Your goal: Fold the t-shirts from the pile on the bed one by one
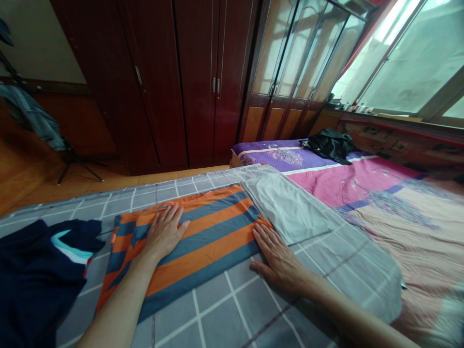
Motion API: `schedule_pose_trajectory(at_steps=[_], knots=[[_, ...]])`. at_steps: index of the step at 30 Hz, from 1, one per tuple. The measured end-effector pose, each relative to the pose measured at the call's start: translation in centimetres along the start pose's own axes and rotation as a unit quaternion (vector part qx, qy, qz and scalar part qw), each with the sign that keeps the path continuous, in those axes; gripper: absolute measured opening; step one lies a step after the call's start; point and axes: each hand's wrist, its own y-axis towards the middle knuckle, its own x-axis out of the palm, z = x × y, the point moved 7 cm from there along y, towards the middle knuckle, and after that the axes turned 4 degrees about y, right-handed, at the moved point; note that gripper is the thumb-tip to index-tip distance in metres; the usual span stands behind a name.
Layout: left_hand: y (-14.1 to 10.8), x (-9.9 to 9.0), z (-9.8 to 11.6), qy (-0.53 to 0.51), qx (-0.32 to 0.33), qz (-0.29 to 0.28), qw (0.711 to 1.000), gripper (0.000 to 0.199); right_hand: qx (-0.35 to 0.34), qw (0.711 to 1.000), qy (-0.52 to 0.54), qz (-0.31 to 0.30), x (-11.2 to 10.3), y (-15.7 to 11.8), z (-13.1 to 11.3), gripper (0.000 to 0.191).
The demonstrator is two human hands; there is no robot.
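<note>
An orange and grey striped garment (213, 237) lies folded flat on a grey checked cloth (217, 309). My left hand (165, 232) rests palm down on its left part, fingers stretched out. At the garment's right edge lies my right hand (277, 253), flat, with the fingertips on the fabric and the thumb on the checked cloth. Neither hand grips anything. Just beyond the garment's right end is a folded pale grey garment (290, 203). To the left of my left arm sits a crumpled navy garment (39, 266) with a white and light blue patch.
On the right is a bed with a purple, pink and cream cover (326, 181), and a black garment (329, 145) lies on it. Dark red wardrobes (195, 87) stand behind. A tripod stand (68, 162) with grey-blue cloth is at the left.
</note>
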Motion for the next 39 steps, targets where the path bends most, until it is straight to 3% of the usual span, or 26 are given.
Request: schedule_pose_trajectory(at_steps=[3, 8, 11, 14, 18, 20, 23, 28, 30, 32, 34, 37, 39], knots=[[0.0, -0.2, 0.1, 0.0, 0.003, 0.003, 1.0, 0.057, 0.003, 1.0, 0.002, -0.016, -0.1, 0.3, -1.5, 0.08], [0.0, 0.0, 0.0, -0.002, 0.005, 0.006, 1.0, 0.057, -0.146, 0.984, 0.074, -0.072, 1.3, 2.9, -9.7, 0.079], [0.0, 0.1, 0.0, -0.001, 0.01, 0.01, 1.0, 0.057, -0.19, 0.974, 0.097, -0.076, 2.2, 5.4, -11.4, 0.081], [0.0, 0.1, 0.0, -0.004, 0.011, 0.009, 1.0, 0.057, -0.159, 0.984, 0.063, -0.058, 2.1, 8.1, -8.4, 0.082], [0.0, 0.0, 0.0, -0.015, 0.004, 0.001, 1.0, 0.057, 0.009, 1.0, -0.024, 0.014, -0.1, 10.3, -0.6, 0.072], [0.0, 0.0, 0.1, -0.021, 0.002, -0.002, 1.0, 0.057, 0.062, 0.996, -0.053, 0.044, -1.0, 10.7, 1.4, 0.067], [0.0, -0.1, 0.1, -0.027, 0.001, 0.002, 1.0, 0.058, 0.046, 0.996, -0.057, 0.056, -0.8, 11.3, -0.2, 0.065], [0.0, 0.0, 0.1, -0.02, 0.004, 0.02, 1.0, 0.055, -0.119, 0.992, -0.02, 0.038, 1.9, 13.6, -8.5, 0.061], [0.0, 0.2, 0.0, -0.016, 0.004, 0.021, 1.0, 0.054, -0.151, 0.988, -0.018, 0.025, 2.6, 14.9, -9.8, 0.06], [0.1, 0.3, 0.0, -0.017, 0.005, 0.019, 1.0, 0.055, -0.131, 0.991, -0.024, 0.026, 2.6, 16.1, -8.8, 0.061], [0.1, 0.2, 0.0, -0.021, 0.005, 0.017, 1.0, 0.057, -0.074, 0.996, -0.032, 0.046, 1.9, 17.0, -6.2, 0.063], [0.1, 0.1, 0.0, -0.028, 0.006, 0.017, 0.999, 0.057, 0.013, 0.996, -0.042, 0.084, 0.4, 17.0, -2.3, 0.058], [0.0, -0.1, 0.0, -0.03, 0.005, 0.018, 0.999, 0.056, 0.037, 0.994, -0.047, 0.096, 0.0, 16.7, -1.5, 0.052]])
